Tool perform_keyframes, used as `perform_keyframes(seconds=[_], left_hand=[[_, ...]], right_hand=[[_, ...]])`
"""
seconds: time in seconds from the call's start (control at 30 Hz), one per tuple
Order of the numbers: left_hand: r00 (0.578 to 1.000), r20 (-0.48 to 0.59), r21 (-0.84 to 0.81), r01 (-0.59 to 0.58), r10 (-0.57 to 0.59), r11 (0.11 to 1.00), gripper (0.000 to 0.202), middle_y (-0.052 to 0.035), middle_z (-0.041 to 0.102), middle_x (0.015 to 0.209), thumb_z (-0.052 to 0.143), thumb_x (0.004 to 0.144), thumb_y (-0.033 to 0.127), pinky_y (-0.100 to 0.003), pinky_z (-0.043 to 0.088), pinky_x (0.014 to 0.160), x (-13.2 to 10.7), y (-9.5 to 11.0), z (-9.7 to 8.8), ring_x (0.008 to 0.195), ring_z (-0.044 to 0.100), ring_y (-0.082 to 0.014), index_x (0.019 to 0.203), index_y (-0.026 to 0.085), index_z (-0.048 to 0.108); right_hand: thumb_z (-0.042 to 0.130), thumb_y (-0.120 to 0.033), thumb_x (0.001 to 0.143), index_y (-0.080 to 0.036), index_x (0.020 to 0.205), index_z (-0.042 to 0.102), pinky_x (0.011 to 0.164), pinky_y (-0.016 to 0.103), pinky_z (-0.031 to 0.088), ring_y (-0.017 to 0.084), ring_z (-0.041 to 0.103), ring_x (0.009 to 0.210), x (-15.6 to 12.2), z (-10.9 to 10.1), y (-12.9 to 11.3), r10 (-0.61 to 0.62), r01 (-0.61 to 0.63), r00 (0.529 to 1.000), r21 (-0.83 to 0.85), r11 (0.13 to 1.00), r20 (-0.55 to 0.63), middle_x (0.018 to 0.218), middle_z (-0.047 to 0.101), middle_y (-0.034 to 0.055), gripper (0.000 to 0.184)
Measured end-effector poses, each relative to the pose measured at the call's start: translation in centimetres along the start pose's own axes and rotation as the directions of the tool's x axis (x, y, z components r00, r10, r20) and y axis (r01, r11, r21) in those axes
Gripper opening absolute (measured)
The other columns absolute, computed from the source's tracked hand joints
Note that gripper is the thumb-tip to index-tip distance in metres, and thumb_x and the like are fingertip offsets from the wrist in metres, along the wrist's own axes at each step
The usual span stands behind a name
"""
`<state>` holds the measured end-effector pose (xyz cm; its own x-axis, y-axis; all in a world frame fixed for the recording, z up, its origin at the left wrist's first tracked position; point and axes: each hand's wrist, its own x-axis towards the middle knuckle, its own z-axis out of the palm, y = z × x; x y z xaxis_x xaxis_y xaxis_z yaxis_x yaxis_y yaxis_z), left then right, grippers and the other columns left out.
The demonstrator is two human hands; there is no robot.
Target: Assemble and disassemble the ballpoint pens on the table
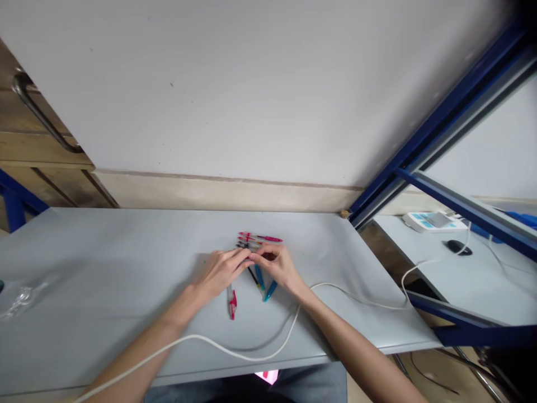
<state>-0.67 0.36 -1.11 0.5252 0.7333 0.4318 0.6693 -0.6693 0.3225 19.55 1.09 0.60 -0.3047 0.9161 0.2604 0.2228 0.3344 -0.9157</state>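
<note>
My left hand (221, 271) and my right hand (280, 268) meet over the middle of the grey table (138, 257), fingertips pinched together. Something small may be between them, but the fingers hide what it is. Just beyond the fingertips lie several red pens (271, 239), roughly side by side, with dark pen tips showing near them. Below my right hand are a teal pen part (260, 276) and a second teal piece (271, 291), and a thin dark refill (253, 276) lies beside them. A clear pen with a red grip (232, 305) lies nearer me, below my left hand.
A white cable (247, 357) loops across the front, over my left forearm and by my right wrist. Crumpled clear plastic (20, 299) lies at far left. Right, past a blue metal frame (377, 190), another table holds a white power strip (434, 221) and black mouse (458, 248).
</note>
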Motion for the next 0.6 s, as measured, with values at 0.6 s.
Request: perform_keyframes(seconds=[0.6], left_hand=[[0.996,0.056,0.136,0.062,-0.071,0.989,0.021,0.0001,0.07,0.064,0.051,0.102,0.035,-0.026,0.032,0.054,-0.1,2.3,1.6,0.057,0.065,-0.0168,0.1,0.023,0.068]], right_hand=[[0.059,-0.028,0.089,-0.016,0.065,0.073,0.05,0.022,0.033,0.01,0.041,0.053,-0.2,-3.1,-2.3,0.081,-0.017,0.932,-0.178,0.984,0.354,0.057,0.055,-0.0018,0.031]])
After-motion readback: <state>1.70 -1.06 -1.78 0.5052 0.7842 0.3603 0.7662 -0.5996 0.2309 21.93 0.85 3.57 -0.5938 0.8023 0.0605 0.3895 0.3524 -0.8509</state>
